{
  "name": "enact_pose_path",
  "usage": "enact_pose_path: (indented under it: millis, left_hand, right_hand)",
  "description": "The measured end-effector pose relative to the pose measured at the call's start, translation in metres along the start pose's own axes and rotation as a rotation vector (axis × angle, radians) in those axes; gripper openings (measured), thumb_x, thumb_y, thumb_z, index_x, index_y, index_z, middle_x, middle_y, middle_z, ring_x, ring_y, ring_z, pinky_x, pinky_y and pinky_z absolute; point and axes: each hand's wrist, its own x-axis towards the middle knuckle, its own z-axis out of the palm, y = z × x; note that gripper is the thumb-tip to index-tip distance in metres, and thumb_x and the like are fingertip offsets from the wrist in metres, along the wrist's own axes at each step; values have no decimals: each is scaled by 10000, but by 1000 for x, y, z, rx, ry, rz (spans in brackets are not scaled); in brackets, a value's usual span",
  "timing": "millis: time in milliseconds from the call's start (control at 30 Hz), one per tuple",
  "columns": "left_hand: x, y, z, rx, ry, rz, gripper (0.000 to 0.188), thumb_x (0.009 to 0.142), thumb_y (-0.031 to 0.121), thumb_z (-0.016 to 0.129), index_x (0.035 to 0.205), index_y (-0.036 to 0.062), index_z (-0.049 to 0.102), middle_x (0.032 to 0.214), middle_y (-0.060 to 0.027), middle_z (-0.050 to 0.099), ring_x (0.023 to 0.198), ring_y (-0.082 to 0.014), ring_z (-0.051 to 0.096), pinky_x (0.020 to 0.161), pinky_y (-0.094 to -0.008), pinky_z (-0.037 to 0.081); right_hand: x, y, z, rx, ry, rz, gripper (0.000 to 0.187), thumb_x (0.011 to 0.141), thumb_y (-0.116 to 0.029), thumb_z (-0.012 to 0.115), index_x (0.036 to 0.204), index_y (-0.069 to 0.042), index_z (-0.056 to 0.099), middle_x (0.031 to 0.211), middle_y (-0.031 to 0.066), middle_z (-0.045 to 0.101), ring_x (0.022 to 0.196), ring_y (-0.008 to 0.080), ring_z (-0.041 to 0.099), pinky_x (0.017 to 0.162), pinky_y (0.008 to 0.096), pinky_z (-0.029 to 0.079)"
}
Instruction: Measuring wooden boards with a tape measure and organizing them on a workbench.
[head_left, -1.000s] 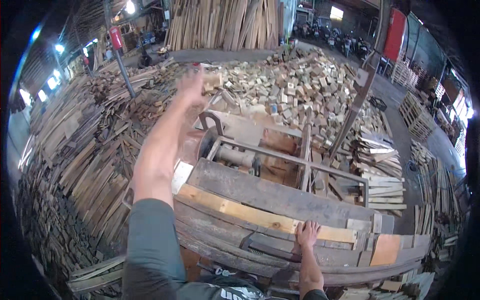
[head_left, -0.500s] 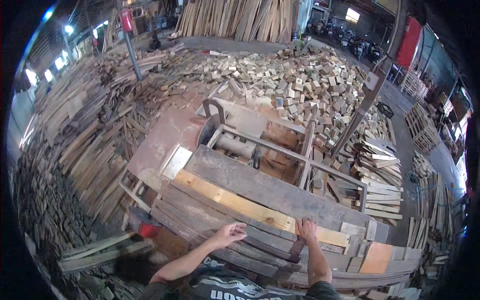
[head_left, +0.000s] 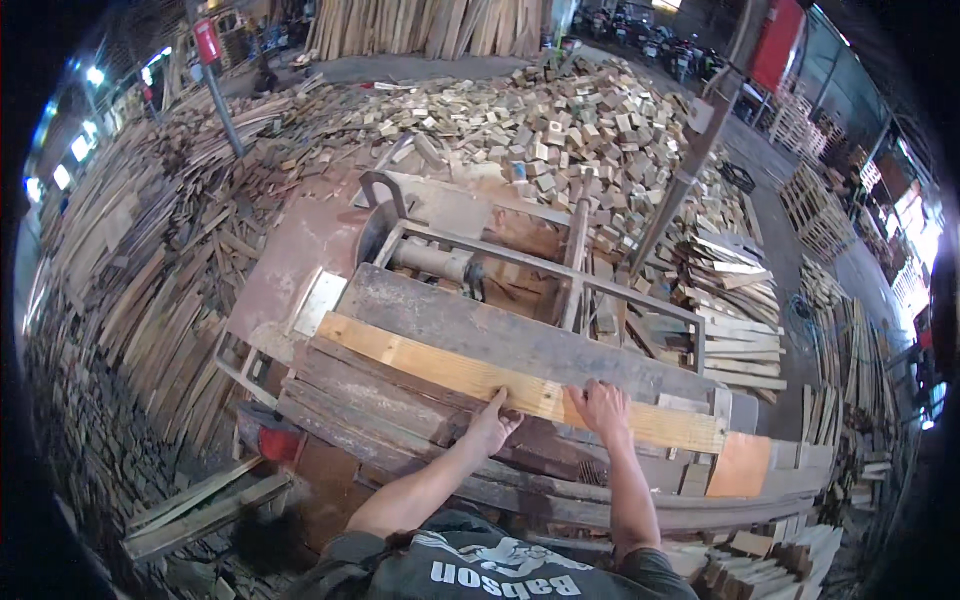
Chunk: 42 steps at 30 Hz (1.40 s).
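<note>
A long, pale-yellow wooden plank (head_left: 440,365) lies across the dark, worn top of a saw table (head_left: 420,305). Its left end is close to a bright metal plate (head_left: 321,303). My left hand (head_left: 492,428) is at the plank's near edge, beside a knot, with a finger on top and its other fingers partly hidden. To the right, my right hand (head_left: 604,410) grips the plank from above, fingers bent over it. Beyond the metal plate stands a round saw blade (head_left: 376,236) under a curved guard (head_left: 385,190). A metal frame (head_left: 560,268) with a motor (head_left: 432,262) stands behind the plank.
An orange-brown board (head_left: 740,464) lies at the table's right end. Behind the table spreads a heap of cut wood blocks (head_left: 590,135). Scrap strips (head_left: 160,300) cover the floor at left. A leaning post (head_left: 690,170) and stacked slats (head_left: 735,330) stand at right.
My left hand has come forward onto the plank's near edge. The plank's right end now lies nearer the orange-brown board. My right hand stays on the plank; the whole view has shifted.
</note>
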Motion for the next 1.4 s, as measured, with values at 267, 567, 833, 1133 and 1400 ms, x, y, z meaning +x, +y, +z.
enact_pose_path:
  millis: [267, 567, 833, 1133, 1400]
  left_hand:
    - [-48, -14, 13, 516, -114, 64, 343, 923, 308, 711, 1171, 118, 572, 1038, -25, 617, 907, -162, 617, 714, -352, 534]
    - [47, -15, 139, 960, -454, -41, 354, 952, 281, 655, 1222, 69, 570, 1081, -49, 660, 965, -187, 668, 814, -365, 581]
    - [76, -105, 217, 1213, -610, -152, 327, 909, 279, 704, 1138, 50, 654, 1063, -69, 710, 907, -194, 707, 799, -363, 607]
    - [49, -101, 374, 932, -931, -318, 614, 947, 376, 646, 1447, 79, 450, 1373, -118, 565, 1253, -222, 541, 1025, -416, 459]
    - [29, 50, 225, 1060, -675, -73, 622, 977, 365, 609, 1495, 111, 375, 1305, -75, 588, 1142, -217, 607, 932, -373, 497]
  right_hand:
    - [-117, 15, 22, 329, -47, 402, 485, 928, -478, 551, 985, -9, 662, 1050, 269, 662, 1017, 452, 617, 867, 525, 465]
    - [-289, 99, 22, 768, -345, 290, 760, 840, -540, 715, 1337, 4, 528, 1223, 252, 620, 1089, 362, 616, 927, 422, 499]
    - [-334, -3, 69, 1534, 13, 771, 409, 910, -208, 711, 1241, 15, 621, 1068, 35, 690, 929, 114, 635, 808, 292, 522]
    - [-194, 23, 52, 1562, 508, 558, 356, 915, -176, 654, 1204, 27, 607, 1043, 38, 659, 910, 118, 607, 760, 291, 510]
    - [156, 222, -208, 1797, 594, 527, 989, 918, -687, 500, 1540, 27, 213, 1610, 186, 210, 1454, 287, 263, 1136, 477, 302]
